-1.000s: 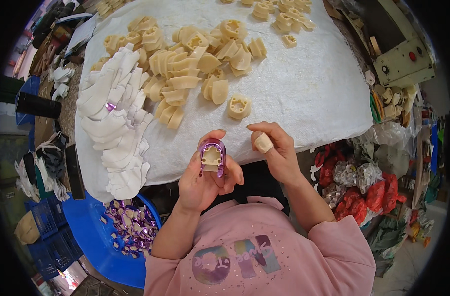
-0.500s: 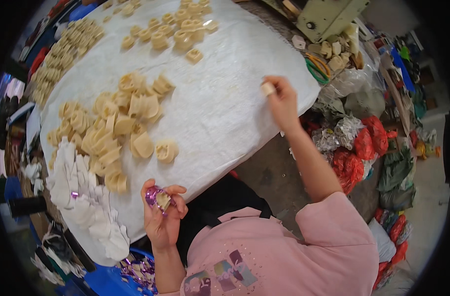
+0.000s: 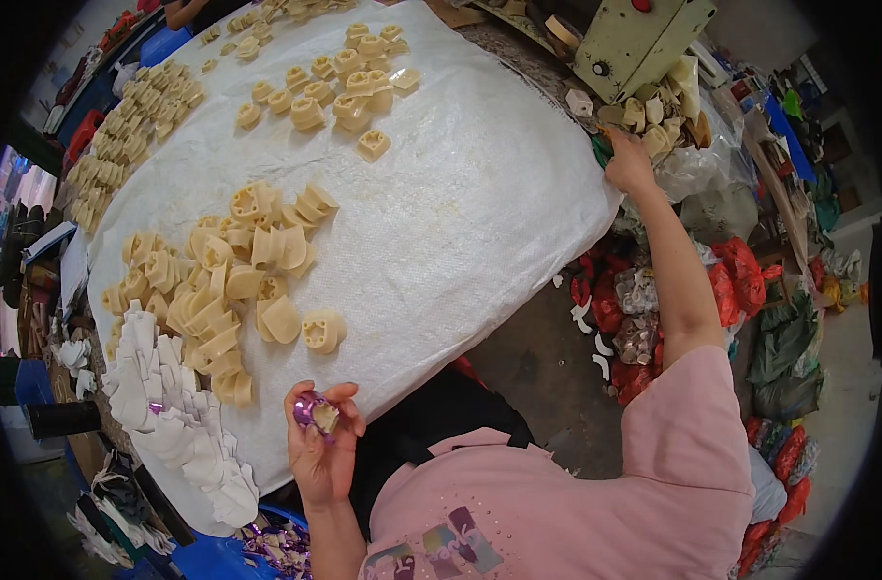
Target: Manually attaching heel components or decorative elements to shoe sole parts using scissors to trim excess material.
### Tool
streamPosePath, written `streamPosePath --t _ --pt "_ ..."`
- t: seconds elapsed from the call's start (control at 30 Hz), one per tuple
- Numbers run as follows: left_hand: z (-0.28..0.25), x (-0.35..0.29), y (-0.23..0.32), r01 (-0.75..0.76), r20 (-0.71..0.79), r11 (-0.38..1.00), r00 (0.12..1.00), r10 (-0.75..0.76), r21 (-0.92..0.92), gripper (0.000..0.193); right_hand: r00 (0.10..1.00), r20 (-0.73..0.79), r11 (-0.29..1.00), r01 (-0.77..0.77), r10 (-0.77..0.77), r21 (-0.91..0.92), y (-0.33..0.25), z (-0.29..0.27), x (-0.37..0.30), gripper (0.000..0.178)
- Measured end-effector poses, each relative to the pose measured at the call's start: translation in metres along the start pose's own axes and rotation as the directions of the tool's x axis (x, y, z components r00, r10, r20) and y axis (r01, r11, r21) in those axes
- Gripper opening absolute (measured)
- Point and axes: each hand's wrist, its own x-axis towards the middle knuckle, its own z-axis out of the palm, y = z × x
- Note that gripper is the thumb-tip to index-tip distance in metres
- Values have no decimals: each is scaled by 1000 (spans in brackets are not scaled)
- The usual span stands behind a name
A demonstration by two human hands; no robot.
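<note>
My left hand (image 3: 325,466) is raised at the table's near edge, its fingers curled round a small cup-shaped piece with a shiny purple covering (image 3: 308,410) and a cream inside. At the table's right corner, my right hand (image 3: 632,166) reaches over green and orange loops (image 3: 600,149), beside a heap of cream pieces (image 3: 658,137). Its fingertips are mostly hidden, so whether it grips anything is unclear. A pile of hollow cream moulded pieces (image 3: 209,300) lies beyond my left hand, with one loose cream piece (image 3: 322,332) nearest to it.
White sheeting (image 3: 460,193) covers the table. White flat cut pieces (image 3: 175,420) lie at its left edge, and more cream pieces (image 3: 354,87) at the far side. A blue tub (image 3: 223,559) holds purple scraps. A green machine (image 3: 644,43) stands far right; red bags (image 3: 740,275) lie below.
My right hand has moved right and away, from above the sheeting to the loops; the small cream piece it held no longer shows. My left hand still holds the purple piece.
</note>
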Motion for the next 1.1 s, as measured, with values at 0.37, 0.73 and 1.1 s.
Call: streamPosePath --t 0.37,0.73,1.1 --pt "-8 -4 6 -48 -29 995 999 45 -87 52 883 -469 942 175 -21 287 28 -23 -68 50" --pt "-14 -20 19 -179 -42 983 983 178 -46 52 548 -227 454 816 -805 358 -199 -120 -240 74" --pt "-17 -41 24 -272 -143 960 950 278 62 61 392 -238 329 907 -889 262 -231 -124 -257 70"
